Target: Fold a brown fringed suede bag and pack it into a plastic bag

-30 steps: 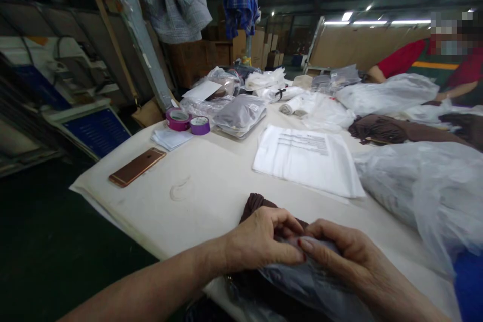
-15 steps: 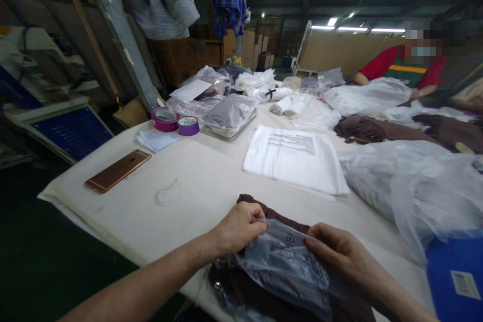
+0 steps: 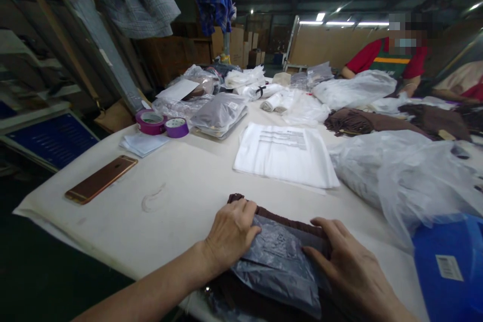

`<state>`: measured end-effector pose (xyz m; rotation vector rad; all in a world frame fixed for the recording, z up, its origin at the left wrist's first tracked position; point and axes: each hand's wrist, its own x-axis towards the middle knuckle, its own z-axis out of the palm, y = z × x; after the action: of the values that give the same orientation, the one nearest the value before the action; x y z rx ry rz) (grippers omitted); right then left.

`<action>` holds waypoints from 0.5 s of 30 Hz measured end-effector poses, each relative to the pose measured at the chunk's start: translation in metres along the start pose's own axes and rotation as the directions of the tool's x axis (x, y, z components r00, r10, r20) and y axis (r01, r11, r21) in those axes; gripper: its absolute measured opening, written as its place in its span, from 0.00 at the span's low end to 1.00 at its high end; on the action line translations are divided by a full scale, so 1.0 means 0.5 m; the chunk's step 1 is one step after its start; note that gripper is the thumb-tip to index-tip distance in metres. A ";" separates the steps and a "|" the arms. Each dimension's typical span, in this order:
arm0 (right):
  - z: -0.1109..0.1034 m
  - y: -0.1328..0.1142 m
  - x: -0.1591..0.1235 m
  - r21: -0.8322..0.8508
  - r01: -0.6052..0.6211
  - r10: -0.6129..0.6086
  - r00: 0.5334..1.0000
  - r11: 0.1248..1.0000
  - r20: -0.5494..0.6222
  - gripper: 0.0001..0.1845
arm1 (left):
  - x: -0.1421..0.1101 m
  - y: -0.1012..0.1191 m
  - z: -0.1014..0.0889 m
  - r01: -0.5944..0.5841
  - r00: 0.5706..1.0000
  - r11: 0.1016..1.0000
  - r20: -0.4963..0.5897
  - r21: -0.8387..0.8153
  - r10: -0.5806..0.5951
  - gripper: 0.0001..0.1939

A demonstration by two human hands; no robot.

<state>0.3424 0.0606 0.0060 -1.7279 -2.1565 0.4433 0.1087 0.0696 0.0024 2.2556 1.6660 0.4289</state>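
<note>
A folded dark brown garment (image 3: 277,215) with a gathered edge lies at the table's near side. On it rests a clear plastic bag (image 3: 277,266), flat and creased. My left hand (image 3: 231,234) is closed over the garment's left part, fingers bent at its far edge and thumb against the bag. My right hand (image 3: 349,264) lies on the right side with thumb and fingers apart, the thumb touching the bag. Its other fingers reach the garment's far edge. The hands and bag cover much of the garment.
Beyond the hands lies a stack of printed white bags (image 3: 285,153). A phone (image 3: 101,179), tape rolls (image 3: 176,128) and packed bags (image 3: 219,113) are on the left. Large plastic bags (image 3: 400,176) and a blue container (image 3: 449,266) stand right. A co-worker (image 3: 396,60) is across the table.
Both hands have moved from pinching the bag's upper edge to lying on the bag and garment. The bag is now flatter. The view has shifted slightly right.
</note>
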 end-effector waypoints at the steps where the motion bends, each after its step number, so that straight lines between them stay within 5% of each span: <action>1: -0.002 -0.005 -0.002 -0.009 0.091 -0.091 0.993 0.996 -0.075 0.17 | -0.004 -0.002 0.000 -0.096 0.993 0.993 -0.062 0.071 0.101 0.08; 3: -0.005 -0.019 -0.003 0.008 0.315 -0.311 0.942 0.949 -0.125 0.16 | -0.009 -0.009 0.002 -0.290 0.940 0.938 -0.130 0.190 0.316 0.06; 5: 0.000 -0.034 0.001 0.083 0.444 -0.441 0.896 0.892 -0.047 0.15 | -0.010 -0.018 0.006 -0.413 0.889 0.882 -0.111 0.226 0.445 0.06; 8: 0.021 -0.043 0.013 0.261 0.371 -0.423 0.887 0.891 0.185 0.15 | -0.009 -0.034 0.008 -0.477 0.868 0.852 -0.036 0.214 0.495 0.07; 12: 0.054 -0.021 0.026 0.380 0.237 -0.361 0.884 0.894 0.298 0.14 | -0.030 -0.064 -0.015 -0.403 0.900 0.905 -0.120 0.137 0.419 0.07; 15: 0.071 0.000 0.029 0.370 0.240 -0.354 0.892 0.897 0.281 0.16 | -0.094 -0.089 -0.042 -0.182 0.949 0.980 -0.276 -0.075 0.155 0.08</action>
<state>0.3235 0.0735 -0.0249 -1.1739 -2.3634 1.0130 0.0483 0.0381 0.0006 2.3580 1.5340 0.8758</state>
